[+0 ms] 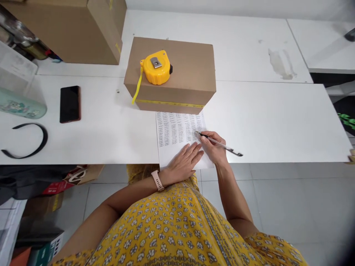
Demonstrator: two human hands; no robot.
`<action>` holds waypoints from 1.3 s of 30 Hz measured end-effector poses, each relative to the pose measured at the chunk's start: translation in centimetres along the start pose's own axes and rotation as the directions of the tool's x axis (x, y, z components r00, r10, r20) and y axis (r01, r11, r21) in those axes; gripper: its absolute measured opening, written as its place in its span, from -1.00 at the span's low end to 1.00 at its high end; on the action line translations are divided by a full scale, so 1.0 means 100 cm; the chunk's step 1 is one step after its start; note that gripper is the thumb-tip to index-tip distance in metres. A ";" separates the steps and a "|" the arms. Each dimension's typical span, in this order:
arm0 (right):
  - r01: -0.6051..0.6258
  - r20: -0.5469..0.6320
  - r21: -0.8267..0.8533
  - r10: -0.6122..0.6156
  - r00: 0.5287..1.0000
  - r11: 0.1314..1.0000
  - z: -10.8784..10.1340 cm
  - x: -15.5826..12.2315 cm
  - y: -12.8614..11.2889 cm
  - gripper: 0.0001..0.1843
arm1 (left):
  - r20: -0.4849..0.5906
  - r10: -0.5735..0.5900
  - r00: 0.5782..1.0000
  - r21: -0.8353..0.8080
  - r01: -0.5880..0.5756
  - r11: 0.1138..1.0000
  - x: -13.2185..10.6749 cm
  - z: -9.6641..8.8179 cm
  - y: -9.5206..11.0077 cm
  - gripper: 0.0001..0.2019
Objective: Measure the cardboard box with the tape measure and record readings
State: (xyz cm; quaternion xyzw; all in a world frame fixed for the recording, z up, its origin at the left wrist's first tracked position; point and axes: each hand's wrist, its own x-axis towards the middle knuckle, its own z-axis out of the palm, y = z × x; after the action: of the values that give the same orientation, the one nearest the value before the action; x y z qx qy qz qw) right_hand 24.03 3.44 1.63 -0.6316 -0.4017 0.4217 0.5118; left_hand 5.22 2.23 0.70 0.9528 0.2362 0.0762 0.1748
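My left hand (183, 162) lies flat with fingers stretched out on a sheet of paper (177, 133) filled with small written rows, at the near edge of the white table (263, 122). My right hand (215, 147) grips a pen (222, 145) whose tip touches the sheet's right side. Just beyond the paper stands a small cardboard box (177, 74) sealed with yellow tape. A yellow tape measure (156, 67) rests on top of the box, its strap hanging over the front.
A larger cardboard box (77, 26) stands at the back left. A black phone (70, 103), a black curved band (26, 142) and a pale green pouch (20, 107) lie to the left. Bags and boxes (41, 184) sit on the floor under the table.
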 end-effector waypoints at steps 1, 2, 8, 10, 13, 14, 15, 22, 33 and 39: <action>0.022 -0.046 -0.036 -0.023 0.999 0.999 -0.001 0.002 0.002 -0.63 | 0.006 -0.002 1.000 -0.011 0.002 1.000 0.001 -0.001 0.001 -0.12; 0.042 -0.082 -0.071 -0.048 0.995 0.997 -0.002 0.004 0.003 -0.68 | 0.011 -0.005 1.000 -0.022 0.005 1.000 0.003 -0.003 0.001 -0.10; 0.106 -0.059 -0.103 -0.112 0.992 0.989 -0.003 0.008 0.009 -0.75 | -0.018 -0.051 0.999 -0.128 0.049 0.991 0.012 -0.007 0.001 -0.20; 0.098 -0.061 -0.080 -0.103 0.993 0.992 -0.004 0.007 0.011 -0.70 | -0.035 -0.054 0.998 -0.134 0.048 0.990 0.014 -0.007 0.001 -0.32; 0.098 -0.094 -0.123 -0.110 0.989 0.988 -0.004 0.005 0.012 -0.70 | -0.051 -0.053 0.997 -0.111 0.047 0.993 0.014 -0.006 0.000 -0.39; 0.115 -0.093 -0.146 -0.130 0.987 0.983 -0.005 0.005 0.012 -0.70 | -0.055 -0.054 0.997 -0.097 0.049 0.994 0.014 -0.005 0.000 -0.38; 0.138 -0.083 -0.168 -0.154 0.985 0.976 -0.005 0.005 0.011 -0.70 | -0.058 -0.057 0.997 -0.077 0.052 0.996 0.014 -0.005 0.000 -0.37; 0.214 -0.030 -0.241 -0.228 0.973 0.947 -0.005 0.005 0.009 -0.74 | -0.075 -0.038 0.996 0.119 0.047 0.992 0.014 -0.002 0.001 -0.36; 0.220 0.007 -0.300 -0.228 0.974 0.928 -0.005 0.004 0.010 -0.77 | -0.095 -0.019 0.995 0.129 0.031 0.991 0.013 -0.002 0.000 -0.37; 0.211 -0.003 -0.287 -0.221 0.975 0.934 -0.004 0.004 0.007 -0.76 | -0.077 -0.017 0.997 0.134 0.027 0.991 0.013 -0.002 0.000 -0.36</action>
State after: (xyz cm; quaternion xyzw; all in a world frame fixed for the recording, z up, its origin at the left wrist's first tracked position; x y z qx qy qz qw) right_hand 24.57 3.63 0.94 -0.6579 -0.5162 0.2894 0.4658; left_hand 6.30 2.94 0.97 0.9563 0.2576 0.0940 0.1017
